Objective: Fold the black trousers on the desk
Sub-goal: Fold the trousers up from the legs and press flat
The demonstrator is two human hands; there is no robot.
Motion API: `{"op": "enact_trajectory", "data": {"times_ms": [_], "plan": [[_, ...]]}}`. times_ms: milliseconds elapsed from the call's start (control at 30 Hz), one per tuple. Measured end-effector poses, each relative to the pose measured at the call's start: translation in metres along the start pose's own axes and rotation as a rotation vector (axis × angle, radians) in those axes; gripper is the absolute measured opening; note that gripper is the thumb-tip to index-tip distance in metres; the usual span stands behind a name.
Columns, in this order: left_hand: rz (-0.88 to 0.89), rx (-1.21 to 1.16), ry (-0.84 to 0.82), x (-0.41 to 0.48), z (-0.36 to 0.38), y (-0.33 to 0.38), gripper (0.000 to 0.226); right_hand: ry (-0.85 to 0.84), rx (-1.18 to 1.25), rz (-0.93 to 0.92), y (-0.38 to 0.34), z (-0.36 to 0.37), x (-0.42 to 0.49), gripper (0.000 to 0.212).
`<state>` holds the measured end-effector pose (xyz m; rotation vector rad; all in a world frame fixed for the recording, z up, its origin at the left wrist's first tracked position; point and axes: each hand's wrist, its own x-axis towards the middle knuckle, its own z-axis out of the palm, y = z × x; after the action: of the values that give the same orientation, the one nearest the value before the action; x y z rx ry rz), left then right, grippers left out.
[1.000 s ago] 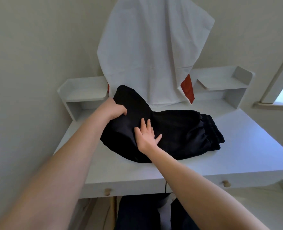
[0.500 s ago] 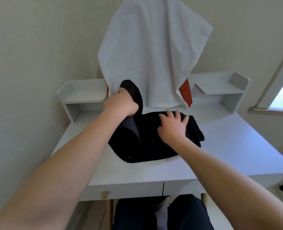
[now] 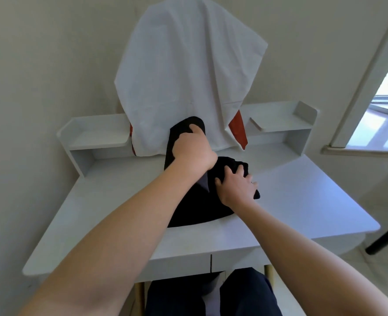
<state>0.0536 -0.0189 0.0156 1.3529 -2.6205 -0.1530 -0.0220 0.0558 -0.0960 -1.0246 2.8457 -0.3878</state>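
Black trousers on desk | left hand fingers clamped on raised flap | right hand fingers apart, pressing down

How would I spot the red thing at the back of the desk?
Find the white desk; a big white cloth hangs at its back. The red strip peeks from under the cloth's lower right edge, beside the right shelf. Its red stands out against the white all around it.
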Motion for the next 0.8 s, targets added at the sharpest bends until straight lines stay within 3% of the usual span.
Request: {"op": "enact_trajectory", "data": {"times_ms": [100, 167, 300, 400, 500, 633, 733, 800], "plan": [[0.043, 0.015, -0.023, -0.005, 0.014, 0.024, 0.095, -0.013, 0.097, -0.013, 0.000, -0.006, -0.004, 0.038], [0.077, 0.049, -0.025, -0.010, 0.024, 0.040, 0.096, -0.031, 0.171, -0.018, 0.005, -0.010, -0.007, 0.044], [0.117, 0.165, 0.007, -0.017, 0.046, 0.060, 0.090, -0.086, 0.573, 0.084, 0.019, -0.009, -0.003, 0.058], [0.127, 0.197, 0.003, -0.017, 0.056, 0.072, 0.085, -0.103, 0.910, 0.133, 0.027, -0.003, 0.000, 0.056], [0.147, 0.189, -0.016, -0.016, 0.061, 0.082, 0.080, -0.091, 0.973, 0.097, 0.034, -0.002, 0.004, 0.046], [0.135, 0.041, -0.089, -0.015, 0.060, 0.082, 0.073, -0.073, 0.977, 0.011, 0.044, -0.008, 0.010, 0.019], [0.091, -0.141, -0.153, -0.015, 0.056, 0.077, 0.057, -0.080, 1.086, 0.031, 0.050, -0.016, 0.008, 0.019], [0.063, -0.210, -0.174, -0.017, 0.056, 0.074, 0.049, -0.170, 1.290, 0.162, 0.051, -0.023, 0.009, 0.023]]}}
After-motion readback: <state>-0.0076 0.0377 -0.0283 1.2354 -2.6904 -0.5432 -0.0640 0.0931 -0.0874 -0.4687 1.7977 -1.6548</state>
